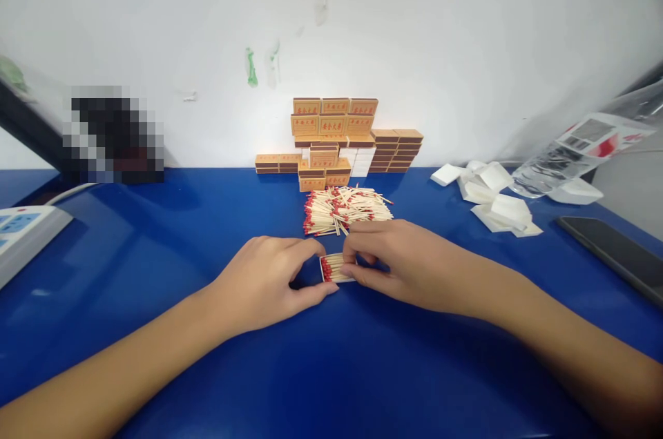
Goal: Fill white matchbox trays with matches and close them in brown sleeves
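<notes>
A small white matchbox tray (pixel 322 270) lies on the blue table, with red-tipped matches (pixel 333 266) side by side in it, heads to the left. My left hand (pixel 266 280) grips the tray's left end, finger at the far edge and thumb at the near one. Over the tray's right part, my right hand (pixel 396 259) is closed, thumb and fingertips pinched on the matches and hiding that end. Just behind the hands is a heap of loose matches (pixel 349 208), heads pointing various ways.
Stacked yellow-brown matchboxes (pixel 334 125) stand against the wall. White folded paper pieces (pixel 492 194), a clear plastic bottle (pixel 554 159) and a black phone (pixel 616 249) lie to the right. At the left are a white power strip (pixel 36 239) and a blurred dark object (pixel 114 135).
</notes>
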The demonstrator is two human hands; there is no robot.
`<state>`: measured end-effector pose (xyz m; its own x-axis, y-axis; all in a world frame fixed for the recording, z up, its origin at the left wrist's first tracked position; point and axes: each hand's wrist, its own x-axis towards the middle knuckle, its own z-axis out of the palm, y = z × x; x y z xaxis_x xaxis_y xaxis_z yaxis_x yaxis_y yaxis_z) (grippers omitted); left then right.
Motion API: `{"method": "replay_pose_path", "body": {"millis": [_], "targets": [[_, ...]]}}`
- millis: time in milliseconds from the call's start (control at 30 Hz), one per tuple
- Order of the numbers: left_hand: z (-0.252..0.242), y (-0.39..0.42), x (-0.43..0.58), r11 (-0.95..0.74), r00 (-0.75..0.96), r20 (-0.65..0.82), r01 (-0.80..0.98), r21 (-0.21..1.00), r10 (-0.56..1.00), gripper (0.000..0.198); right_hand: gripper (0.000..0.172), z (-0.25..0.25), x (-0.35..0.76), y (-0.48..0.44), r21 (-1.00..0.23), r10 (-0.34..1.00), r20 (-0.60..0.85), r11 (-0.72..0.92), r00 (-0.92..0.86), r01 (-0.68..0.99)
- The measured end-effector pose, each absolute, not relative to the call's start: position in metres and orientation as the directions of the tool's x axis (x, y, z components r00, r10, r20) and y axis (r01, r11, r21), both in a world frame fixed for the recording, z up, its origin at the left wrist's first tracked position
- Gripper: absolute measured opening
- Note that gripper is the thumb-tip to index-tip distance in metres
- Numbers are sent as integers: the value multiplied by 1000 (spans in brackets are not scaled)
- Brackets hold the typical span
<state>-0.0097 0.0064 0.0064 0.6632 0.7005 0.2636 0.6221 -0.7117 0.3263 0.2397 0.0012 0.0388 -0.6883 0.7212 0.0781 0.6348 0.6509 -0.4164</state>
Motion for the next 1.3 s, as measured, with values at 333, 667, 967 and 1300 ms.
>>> {"method": "replay_pose_path", "body": {"millis": [333, 667, 967, 1300], "targets": [[7, 7, -9, -705, 665, 246, 624, 336, 705, 27, 28, 46, 239, -3, -534, 637, 69, 674, -767, 511], [7, 6, -10, -713, 669, 255, 618, 332, 698, 29, 29, 44, 240, 1, -485, 668, 114, 683, -735, 546], [7, 6, -9, -714, 667, 260, 623, 321, 699, 28, 22, 42, 241, 3, -414, 677, 130, 701, -725, 580], [6, 6, -9, -709, 665, 252, 628, 321, 703, 28, 12, 37, 242, 5, -356, 689, 120, 702, -715, 616]]}}
